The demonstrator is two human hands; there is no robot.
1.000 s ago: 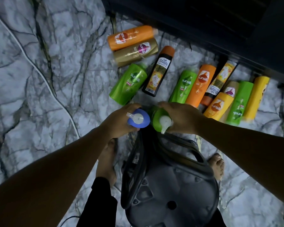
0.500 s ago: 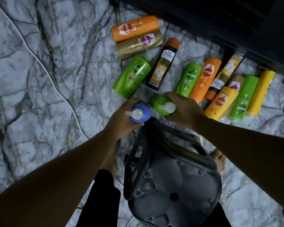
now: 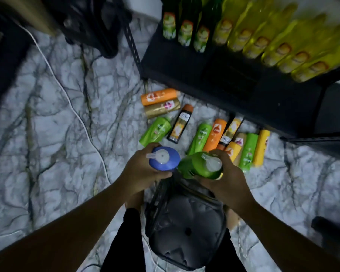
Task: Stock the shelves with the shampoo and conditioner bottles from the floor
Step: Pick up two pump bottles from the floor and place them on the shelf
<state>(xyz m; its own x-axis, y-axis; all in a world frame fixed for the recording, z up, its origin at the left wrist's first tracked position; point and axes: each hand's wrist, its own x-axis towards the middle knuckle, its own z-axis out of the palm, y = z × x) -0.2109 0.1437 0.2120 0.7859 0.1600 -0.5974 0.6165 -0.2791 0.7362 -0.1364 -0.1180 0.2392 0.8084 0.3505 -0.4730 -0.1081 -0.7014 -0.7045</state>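
Observation:
My left hand point(image 3: 140, 171) grips a blue pump bottle point(image 3: 166, 160), seen from its top. Beside it my right hand point(image 3: 227, 174) grips a green pump bottle point(image 3: 201, 166), tilted a little to the left. Both are held above the marble floor. Beyond them several shampoo and conditioner bottles lie flat: an orange one point(image 3: 158, 96), a gold one point(image 3: 162, 108), a green one point(image 3: 155, 131), a black one point(image 3: 181, 124), and a close row of green, orange and yellow ones point(image 3: 232, 142). The dark shelf point(image 3: 232, 83) stands behind them.
Several green and yellow bottles point(image 3: 263, 34) stand in rows on the shelf. A grey stool point(image 3: 186, 228) sits under my hands, by my legs. A white cable point(image 3: 71, 107) runs over the floor at left. Dark objects point(image 3: 90, 22) stand at the upper left.
Both hands have lifted their bottles up from the floor. My view has tipped upward, so the shelf with its rows of bottles has come into sight.

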